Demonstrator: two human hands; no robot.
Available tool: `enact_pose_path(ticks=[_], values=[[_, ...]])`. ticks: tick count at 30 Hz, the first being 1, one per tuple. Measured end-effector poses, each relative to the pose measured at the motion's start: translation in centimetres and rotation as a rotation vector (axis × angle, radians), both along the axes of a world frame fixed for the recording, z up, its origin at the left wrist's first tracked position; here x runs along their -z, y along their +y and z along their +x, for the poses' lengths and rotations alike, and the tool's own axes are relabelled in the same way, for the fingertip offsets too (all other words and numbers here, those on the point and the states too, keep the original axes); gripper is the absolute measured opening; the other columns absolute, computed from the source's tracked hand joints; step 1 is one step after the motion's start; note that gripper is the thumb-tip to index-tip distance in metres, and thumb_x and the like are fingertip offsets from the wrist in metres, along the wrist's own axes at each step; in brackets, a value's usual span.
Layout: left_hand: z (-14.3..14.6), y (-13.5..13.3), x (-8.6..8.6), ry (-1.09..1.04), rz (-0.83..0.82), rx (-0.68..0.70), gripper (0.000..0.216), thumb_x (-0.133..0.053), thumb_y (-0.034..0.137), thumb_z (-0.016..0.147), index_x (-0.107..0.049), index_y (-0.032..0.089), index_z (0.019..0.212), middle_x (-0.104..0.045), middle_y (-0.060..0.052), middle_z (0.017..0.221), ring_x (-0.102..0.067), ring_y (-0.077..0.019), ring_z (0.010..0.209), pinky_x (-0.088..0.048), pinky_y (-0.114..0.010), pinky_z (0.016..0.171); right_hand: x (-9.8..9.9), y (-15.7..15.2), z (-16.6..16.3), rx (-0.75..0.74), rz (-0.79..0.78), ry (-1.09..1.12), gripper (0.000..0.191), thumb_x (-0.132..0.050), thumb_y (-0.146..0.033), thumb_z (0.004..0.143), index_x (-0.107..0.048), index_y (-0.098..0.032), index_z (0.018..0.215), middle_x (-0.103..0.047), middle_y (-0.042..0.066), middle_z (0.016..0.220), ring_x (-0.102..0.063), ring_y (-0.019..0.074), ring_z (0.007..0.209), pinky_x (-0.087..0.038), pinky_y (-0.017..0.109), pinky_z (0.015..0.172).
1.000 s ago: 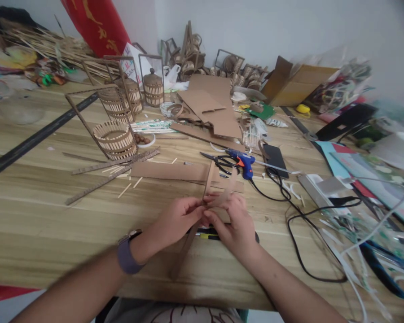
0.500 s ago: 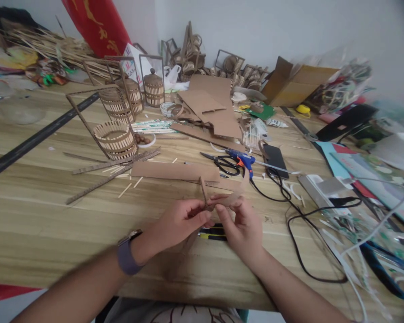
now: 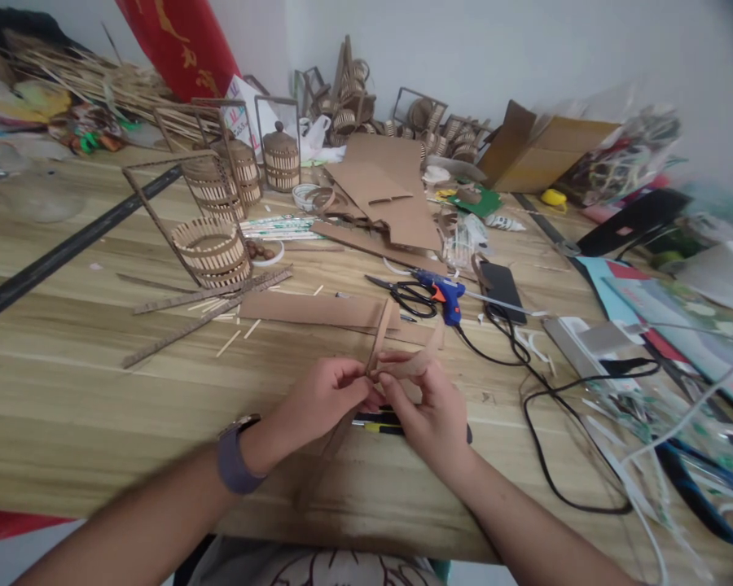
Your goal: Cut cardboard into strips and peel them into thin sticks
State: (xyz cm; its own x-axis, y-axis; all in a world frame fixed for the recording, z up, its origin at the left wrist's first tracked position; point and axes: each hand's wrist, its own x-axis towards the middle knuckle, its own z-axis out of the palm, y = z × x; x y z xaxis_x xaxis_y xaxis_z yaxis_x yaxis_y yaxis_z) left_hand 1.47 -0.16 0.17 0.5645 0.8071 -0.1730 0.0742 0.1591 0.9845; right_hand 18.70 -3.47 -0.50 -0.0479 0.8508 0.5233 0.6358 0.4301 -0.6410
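Cardboard strip point(image 3: 381, 334): upper end swings across to the right, broad face showing now; it's up between the 2 hands, over the tabletop point(image 3: 159, 407).
Right hand point(image 3: 431, 407): closer in, thumb and fingertips nipping a thin papery piece point(image 3: 424, 358) that curves upward.
Left hand point(image 3: 333, 395): thumb against fingers, pinching the strip.
Work: all gathered at 1 spot, so this looks like close fingertip handling.
Red banner point(image 3: 180, 49): gold characters, 1 looks like 力, others cut off or blurred.
White box point(image 3: 238, 114): printed, unreadable.
Glue gun point(image 3: 443, 295): blue, no legible brand.
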Motion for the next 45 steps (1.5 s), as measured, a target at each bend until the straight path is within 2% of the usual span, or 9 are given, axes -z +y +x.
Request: enact_pose_path(ticks=[4,15,22,26,30,35,45], values=[[0.0,-0.1,-0.3,0.063,0.022,-0.032,0.023,-0.054,0.032,0.083,-0.066,0.016,0.072,-0.072,-0.003,0.073,-0.067,-0.0177,0.072,-0.05,-0.027,0.067,0.3,0.0,-0.1,-0.013,-0.073,0.093,0.005,-0.061,-0.027,0.091,-0.064,-0.026,0.087,-0.075,0.006,0.095,-0.072,0.0229,0.088,-0.058,0.038,0.074],[0.1,-0.4,-1.2,0.22,0.052,-0.08,0.027,-0.05,0.03,0.079,-0.062,0.017,0.058,-0.068,-0.003,0.059,-0.06,-0.0157,0.057,-0.04,-0.024,0.053,0.7,-0.1,-0.2,-0.055,-0.105,0.166,0.003,-0.062,-0.026,0.091,-0.065,-0.025,0.089,-0.075,0.005,0.092,-0.072,0.0212,0.085,-0.058,0.036,0.073],[0.1,-0.2,-0.9,0.138,0.024,-0.081,0.021,-0.053,0.031,0.08,-0.062,0.017,0.067,-0.072,-0.003,0.066,-0.066,-0.0174,0.065,-0.045,-0.025,0.06,0.8,-0.1,-0.2,-0.038,-0.092,0.212,0.003,-0.063,-0.028,0.092,-0.065,-0.026,0.093,-0.074,0.004,0.088,-0.069,0.0203,0.084,-0.056,0.035,0.073],[0.2,-0.3,-0.9,0.135,0.002,-0.038,0.022,-0.053,0.034,0.08,-0.062,0.017,0.068,-0.073,-0.004,0.068,-0.066,-0.0173,0.066,-0.045,-0.025,0.06,0.9,-0.1,0.0,0.017,-0.074,0.208,0.006,-0.065,-0.03,0.09,-0.063,-0.025,0.086,-0.072,0.003,0.083,-0.068,0.0198,0.082,-0.055,0.033,0.071],[0.3,-0.4,-0.6,0.128,-0.014,-0.034,0.019,-0.054,0.033,0.077,-0.062,0.017,0.068,-0.072,-0.004,0.068,-0.065,-0.0172,0.065,-0.044,-0.025,0.059,0.7,-0.2,0.0,0.032,-0.045,0.14,0.012,-0.064,-0.029,0.09,-0.062,-0.025,0.079,-0.072,0.002,0.081,-0.068,0.0194,0.078,-0.054,0.033,0.07],[0.3,-0.3,-0.1,0.105,-0.02,-0.066,0.019,-0.054,0.032,0.074,-0.063,0.017,0.068,-0.071,-0.004,0.068,-0.064,-0.0177,0.065,-0.044,-0.026,0.059,0.0,-0.3,-0.3,0.015,0.007,0.002,0.009,-0.064,-0.026,0.089,-0.064,-0.025,0.08,-0.075,0.003,0.084,-0.07,0.0202,0.078,-0.055,0.035,0.072],[0.3,-0.5,-0.8,0.16,0.02,-0.115,0.02,-0.05,0.032,0.074,-0.056,0.018,0.06,-0.065,-0.001,0.057,-0.058,-0.0139,0.055,-0.038,-0.023,0.052,0.3,-0.7,-0.7,0.013,-0.067,0.11,0.006,-0.064,-0.027,0.089,-0.066,-0.026,0.083,-0.077,0.005,0.086,-0.073,0.0225,0.084,-0.058,0.034,0.068]])
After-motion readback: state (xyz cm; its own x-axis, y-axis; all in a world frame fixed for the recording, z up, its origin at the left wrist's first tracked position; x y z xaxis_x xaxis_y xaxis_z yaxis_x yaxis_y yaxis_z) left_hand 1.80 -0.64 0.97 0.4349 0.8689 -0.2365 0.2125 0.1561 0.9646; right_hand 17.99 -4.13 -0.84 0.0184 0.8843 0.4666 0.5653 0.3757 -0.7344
